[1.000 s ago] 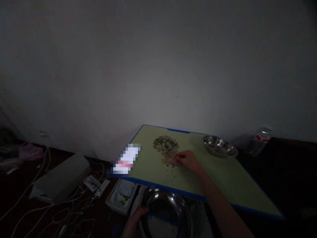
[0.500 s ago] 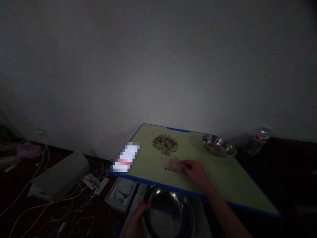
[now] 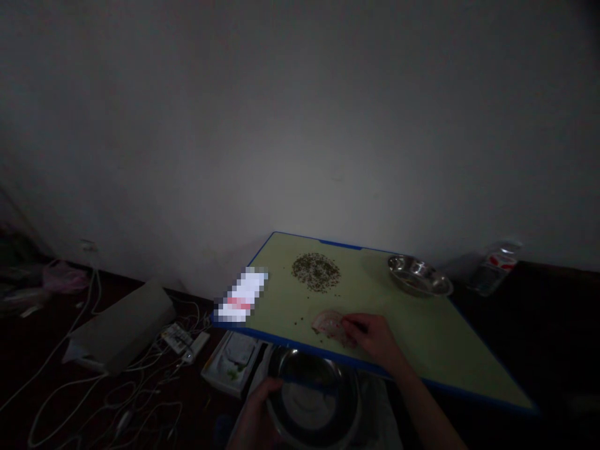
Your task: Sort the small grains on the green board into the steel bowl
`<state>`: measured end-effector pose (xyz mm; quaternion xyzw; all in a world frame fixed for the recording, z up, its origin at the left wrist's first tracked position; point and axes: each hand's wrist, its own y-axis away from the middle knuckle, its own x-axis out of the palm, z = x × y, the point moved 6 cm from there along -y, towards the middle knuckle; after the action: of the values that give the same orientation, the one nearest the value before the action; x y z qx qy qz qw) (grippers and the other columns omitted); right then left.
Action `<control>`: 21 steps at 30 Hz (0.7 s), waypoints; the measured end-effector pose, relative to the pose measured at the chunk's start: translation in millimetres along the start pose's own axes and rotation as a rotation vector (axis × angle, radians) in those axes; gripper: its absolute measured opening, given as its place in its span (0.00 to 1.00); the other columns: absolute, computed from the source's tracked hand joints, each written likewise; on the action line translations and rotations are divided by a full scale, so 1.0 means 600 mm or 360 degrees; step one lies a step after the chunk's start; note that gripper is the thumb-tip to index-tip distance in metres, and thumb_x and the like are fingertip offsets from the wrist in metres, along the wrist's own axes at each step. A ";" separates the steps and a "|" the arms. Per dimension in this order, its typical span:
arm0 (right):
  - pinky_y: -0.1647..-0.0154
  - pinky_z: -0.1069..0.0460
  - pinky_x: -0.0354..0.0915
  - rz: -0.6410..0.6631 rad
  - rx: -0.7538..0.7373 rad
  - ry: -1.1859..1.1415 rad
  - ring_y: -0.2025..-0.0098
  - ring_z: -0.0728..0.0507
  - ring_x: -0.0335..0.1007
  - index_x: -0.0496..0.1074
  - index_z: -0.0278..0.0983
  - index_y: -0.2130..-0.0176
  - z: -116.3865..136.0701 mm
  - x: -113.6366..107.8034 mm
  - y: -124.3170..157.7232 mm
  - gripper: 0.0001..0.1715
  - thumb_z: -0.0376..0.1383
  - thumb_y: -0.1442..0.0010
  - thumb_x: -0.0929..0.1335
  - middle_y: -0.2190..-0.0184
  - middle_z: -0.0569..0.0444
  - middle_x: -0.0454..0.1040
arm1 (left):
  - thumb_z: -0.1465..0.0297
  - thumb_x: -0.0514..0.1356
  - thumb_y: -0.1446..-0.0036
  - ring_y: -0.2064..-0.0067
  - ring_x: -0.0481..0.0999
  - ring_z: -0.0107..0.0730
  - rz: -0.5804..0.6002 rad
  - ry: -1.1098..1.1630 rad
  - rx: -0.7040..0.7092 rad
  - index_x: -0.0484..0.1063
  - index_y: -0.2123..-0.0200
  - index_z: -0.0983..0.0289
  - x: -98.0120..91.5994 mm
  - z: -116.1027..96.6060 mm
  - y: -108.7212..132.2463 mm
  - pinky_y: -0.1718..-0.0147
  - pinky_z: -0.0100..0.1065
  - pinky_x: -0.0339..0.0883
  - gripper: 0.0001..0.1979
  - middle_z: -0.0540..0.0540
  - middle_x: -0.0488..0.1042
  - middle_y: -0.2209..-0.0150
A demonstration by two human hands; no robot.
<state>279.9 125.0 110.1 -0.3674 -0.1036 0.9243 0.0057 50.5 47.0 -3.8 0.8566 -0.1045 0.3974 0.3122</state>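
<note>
My right hand (image 3: 372, 334) pinches a thin, clear pinkish disc (image 3: 330, 324), perhaps a plastic lid, low over the near part of the yellow-green board. A few dark grains lie around and under its edge. Farther back spreads a loose heap of small brown-green grains (image 3: 315, 271). Below the near edge of the board, my left hand (image 3: 260, 406) grips the left rim of a round steel basin (image 3: 314, 400). A second steel bowl (image 3: 419, 275) stands at the board's right side.
The board (image 3: 398, 331) has a blue border. A blurred-out bright screen (image 3: 241, 297) lies on its left edge. On the floor are a white box (image 3: 232, 365), a long carton (image 3: 119, 331) and tangled cables (image 3: 135, 400). A plastic bottle (image 3: 495, 269) is at the right.
My right hand has drawn the pinkish disc slightly nearer the board's front edge, with a few grains. My left hand keeps its hold on the basin. The view has shifted a little.
</note>
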 end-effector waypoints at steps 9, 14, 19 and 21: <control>0.71 0.51 0.63 0.0035 0.0017 -0.0172 0.75 0.43 0.71 0.79 0.36 0.74 0.014 0.001 0.012 0.23 0.47 0.42 0.64 0.80 0.51 0.77 | 0.62 0.69 0.56 0.63 0.84 0.51 -0.0072 -0.0030 -0.0029 0.84 0.68 0.69 0.007 -0.001 0.011 0.63 0.42 0.74 0.16 0.59 0.86 0.69; 0.70 0.49 0.66 -0.0162 0.0134 -0.0176 0.74 0.41 0.73 0.81 0.35 0.73 -0.014 -0.034 0.027 0.25 0.51 0.45 0.66 0.78 0.50 0.78 | 0.63 0.71 0.60 0.68 0.83 0.45 -0.0095 0.0031 -0.0062 0.83 0.73 0.68 0.017 -0.002 0.015 0.66 0.36 0.73 0.13 0.56 0.85 0.74; 0.70 0.49 0.68 -0.0259 0.0232 -0.0182 0.73 0.40 0.73 0.83 0.37 0.72 -0.037 -0.066 0.063 0.26 0.55 0.47 0.68 0.79 0.49 0.78 | 0.63 0.71 0.58 0.65 0.84 0.46 -0.0098 0.0010 -0.0077 0.83 0.73 0.66 0.007 0.003 0.009 0.67 0.36 0.73 0.12 0.54 0.86 0.73; 0.70 0.49 0.69 -0.0245 0.0244 -0.0177 0.74 0.40 0.73 0.82 0.37 0.73 -0.037 -0.069 0.077 0.27 0.56 0.46 0.68 0.79 0.50 0.78 | 0.62 0.70 0.56 0.63 0.85 0.48 -0.0037 0.0043 -0.0129 0.82 0.70 0.67 0.007 0.008 0.007 0.64 0.37 0.73 0.13 0.55 0.86 0.72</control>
<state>328.5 80.6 113.5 -0.3050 -0.0607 0.9452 0.0990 54.3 40.8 -1.2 0.8389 -0.1064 0.4007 0.3527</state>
